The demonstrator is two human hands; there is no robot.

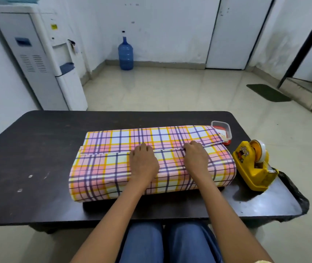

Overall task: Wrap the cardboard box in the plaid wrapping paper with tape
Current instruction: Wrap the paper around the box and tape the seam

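The plaid wrapping paper [102,168], pink, yellow and purple checks, is folded over the box in the middle of the dark table [37,158]; the cardboard itself is hidden under it. Two paper edges overlap along a seam across the top. My left hand [143,162] lies palm down on the near flap with its fingertips curled at the seam. My right hand [195,158] presses the paper a little to the right, fingertips also curled onto the seam edge. A yellow tape dispenser [253,166] with a roll of clear tape stands right of the package.
A small clear plastic container [222,130] with red contents sits behind the package's right end. A black plastic bag [295,190] hangs off the table's right edge. Beyond the table stand a water dispenser [37,59] and a blue water jug [125,54] on the floor.
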